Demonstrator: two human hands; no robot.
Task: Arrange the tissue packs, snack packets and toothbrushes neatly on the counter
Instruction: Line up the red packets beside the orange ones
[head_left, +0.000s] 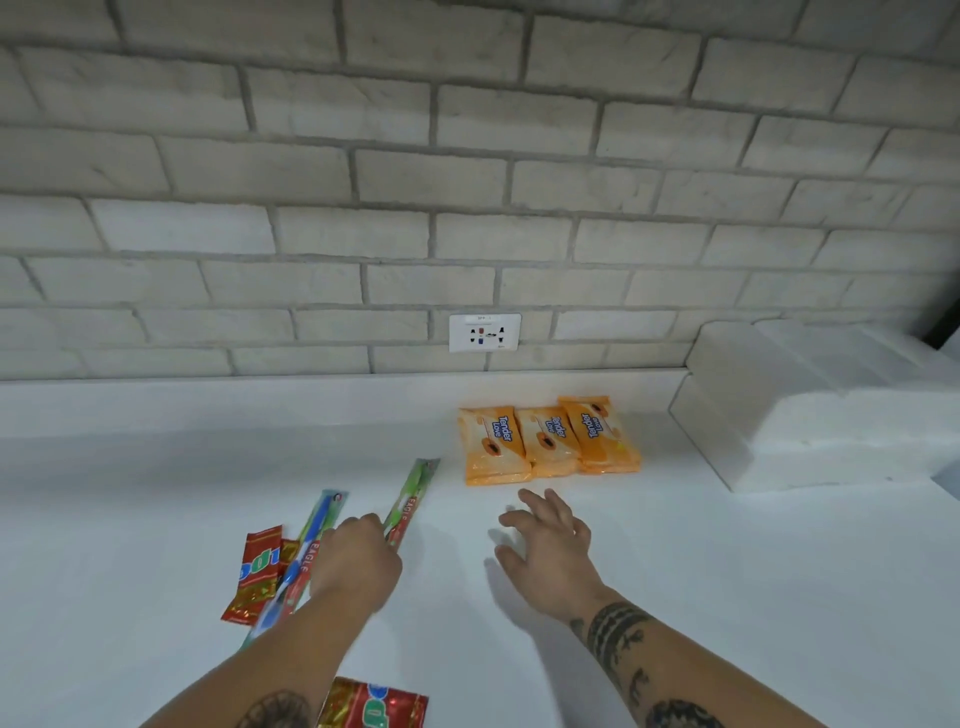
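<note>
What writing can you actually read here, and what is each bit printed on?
"Tender Love": each of three orange tissue packs.
"EAGLE": green toothbrush pack.
"EAGLE": blue toothbrush pack.
Unreadable: large blue letters on red snack packets, partly hidden.
Too small: print on wall socket.

Both arms are bare. Behind the right hand (550, 545), a dark band tattoo (618, 629) of stripes goes round the arm, with small dark shapes further back. Behind the left hand (358, 561) is a round dark tattoo (275, 712).

Snack packet (374, 704) half past bottom edge; near end of green toothbrush (413, 499) behind left hand (358, 561).
</note>
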